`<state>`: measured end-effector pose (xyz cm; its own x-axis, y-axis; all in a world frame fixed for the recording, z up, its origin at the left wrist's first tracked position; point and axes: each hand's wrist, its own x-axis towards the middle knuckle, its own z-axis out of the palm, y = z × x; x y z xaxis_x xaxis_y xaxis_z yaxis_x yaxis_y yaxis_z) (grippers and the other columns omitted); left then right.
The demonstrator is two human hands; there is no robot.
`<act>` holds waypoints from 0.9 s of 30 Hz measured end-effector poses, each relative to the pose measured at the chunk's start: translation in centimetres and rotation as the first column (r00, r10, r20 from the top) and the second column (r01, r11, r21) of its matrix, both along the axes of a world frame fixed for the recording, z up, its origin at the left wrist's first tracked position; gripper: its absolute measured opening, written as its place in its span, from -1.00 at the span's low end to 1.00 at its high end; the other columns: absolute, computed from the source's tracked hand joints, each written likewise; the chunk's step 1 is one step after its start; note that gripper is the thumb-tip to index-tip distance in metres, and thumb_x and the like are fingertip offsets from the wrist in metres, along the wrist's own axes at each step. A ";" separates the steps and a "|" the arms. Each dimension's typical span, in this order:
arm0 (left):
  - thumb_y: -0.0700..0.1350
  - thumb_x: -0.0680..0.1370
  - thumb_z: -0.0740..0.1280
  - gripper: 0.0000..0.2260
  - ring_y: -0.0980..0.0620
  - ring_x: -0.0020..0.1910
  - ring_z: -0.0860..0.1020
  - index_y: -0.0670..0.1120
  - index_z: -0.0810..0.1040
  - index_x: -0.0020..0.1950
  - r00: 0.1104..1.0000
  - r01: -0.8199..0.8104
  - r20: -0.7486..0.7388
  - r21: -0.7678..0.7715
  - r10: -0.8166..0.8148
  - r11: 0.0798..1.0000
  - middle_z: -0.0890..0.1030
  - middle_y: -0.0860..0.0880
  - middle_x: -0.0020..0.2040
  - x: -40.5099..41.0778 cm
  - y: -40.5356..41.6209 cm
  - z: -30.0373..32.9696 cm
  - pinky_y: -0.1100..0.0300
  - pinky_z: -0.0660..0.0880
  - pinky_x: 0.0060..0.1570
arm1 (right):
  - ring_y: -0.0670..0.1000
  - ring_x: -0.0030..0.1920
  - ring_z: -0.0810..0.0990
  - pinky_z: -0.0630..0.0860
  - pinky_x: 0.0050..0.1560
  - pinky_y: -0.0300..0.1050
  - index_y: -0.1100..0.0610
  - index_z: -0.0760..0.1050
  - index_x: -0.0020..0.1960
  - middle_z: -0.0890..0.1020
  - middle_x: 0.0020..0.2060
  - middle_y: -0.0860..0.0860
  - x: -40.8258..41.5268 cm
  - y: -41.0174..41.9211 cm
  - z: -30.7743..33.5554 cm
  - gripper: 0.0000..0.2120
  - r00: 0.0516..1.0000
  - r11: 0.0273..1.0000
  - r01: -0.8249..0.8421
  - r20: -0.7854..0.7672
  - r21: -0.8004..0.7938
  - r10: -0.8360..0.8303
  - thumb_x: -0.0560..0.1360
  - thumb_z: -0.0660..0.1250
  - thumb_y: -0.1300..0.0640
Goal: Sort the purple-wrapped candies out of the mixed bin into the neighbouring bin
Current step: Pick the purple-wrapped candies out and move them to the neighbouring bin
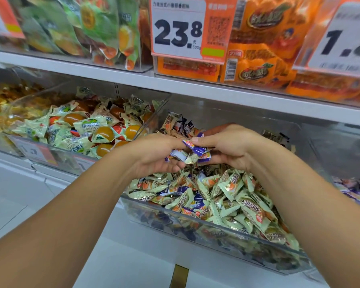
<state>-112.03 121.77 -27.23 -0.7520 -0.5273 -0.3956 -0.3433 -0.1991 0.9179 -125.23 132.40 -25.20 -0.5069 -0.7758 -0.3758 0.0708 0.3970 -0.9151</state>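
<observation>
1. Shelving [195, 88] in pale grey is seen across the view, with bagged snacks at 12 o'clock and a price card [178, 30] reading 23.8.
2. A clear mixed bin [195, 223] is set at 5 o'clock, filled with pale green candies [231, 186] and a few purple ones among them.
3. A second clear bin [40, 150] is placed at 9 o'clock, just beside the mixed bin, and is filled with green-and-orange sweets.
4. A further bin [353, 190] with purple wrappers is glimpsed at 3 o'clock, cut off by the edge.
5. The left hand [154, 154] is held over the mixed bin near the centre, its fingers curled round a small bunch of purple-wrapped candies [197, 151].
6. The right hand [227, 146] is met with the left, its fingertips pinched on the same bunch.
7. Whether each wrapper in the bunch is held by one hand or both cannot be told.
</observation>
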 end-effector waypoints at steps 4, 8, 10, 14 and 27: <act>0.04 0.62 0.32 -0.68 0.04 -0.41 0.54 -0.21 0.61 0.14 0.997 -0.081 0.016 0.022 0.081 0.996 0.53 -0.20 0.13 -0.2 -0.6 -0.4 0.27 0.51 -0.49 | 0.18 0.00 0.72 0.64 0.08 0.11 0.33 0.52 0.17 0.70 -0.01 0.22 0.0 -0.3 -0.6 -0.67 0.996 0.999 0.033 -0.083 -0.005 -0.033 0.44 0.49 0.33; 0.15 0.51 0.41 -0.61 0.12 -0.40 0.50 -0.09 0.57 0.19 0.999 -0.012 0.034 -0.045 0.013 0.999 0.58 -0.08 0.03 -0.1 -0.5 -0.1 0.30 0.54 -0.41 | 0.02 -0.14 0.67 0.61 -0.12 -0.18 0.05 0.58 0.15 0.65 -0.06 0.03 0.7 -0.4 -0.4 -0.53 0.884 0.995 0.059 -0.467 0.086 -0.012 0.29 0.65 0.10; 0.04 0.55 0.41 -0.72 0.15 -0.41 0.49 -0.09 0.59 0.16 0.998 0.046 0.045 -0.089 -0.042 0.995 0.58 -0.05 0.00 -0.1 -0.4 0.1 0.34 0.52 -0.43 | -0.08 -0.31 0.58 0.45 -0.44 -0.37 0.02 0.59 0.09 0.61 -0.16 -0.02 0.8 -0.2 -0.1 -0.59 0.848 0.995 0.052 -0.529 0.091 0.004 0.30 0.65 0.07; -0.16 0.61 0.36 -0.84 0.09 -0.41 0.48 -0.17 0.59 0.16 0.997 -0.004 0.075 -0.167 0.017 0.986 0.60 -0.16 0.04 -0.1 -0.7 -0.4 0.31 0.51 -0.46 | -0.04 -0.27 0.64 0.57 -0.31 -0.28 0.06 0.60 0.15 0.63 -0.10 0.00 -0.1 0.1 0.3 -0.70 0.838 0.995 0.094 -0.541 0.015 -0.071 0.44 0.54 0.14; -0.32 0.62 0.28 -0.76 0.08 -0.30 0.60 -0.01 0.62 0.09 0.953 0.224 0.299 -0.607 -0.042 0.762 0.60 -0.01 -0.01 0.7 -0.7 -0.2 0.29 0.53 -0.46 | -0.02 -0.37 0.47 0.39 -0.38 -0.15 0.10 0.55 -0.29 0.52 -0.41 -0.02 1.4 0.1 1.1 -0.65 0.582 0.875 -0.207 -0.663 0.438 0.470 0.37 0.55 -0.14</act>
<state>-111.32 121.10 -27.46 -0.7549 -0.6260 -0.1957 -0.5575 0.4553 0.6942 -123.78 132.54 -24.11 -0.4300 -0.8726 -0.2317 -0.7602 0.4884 -0.4284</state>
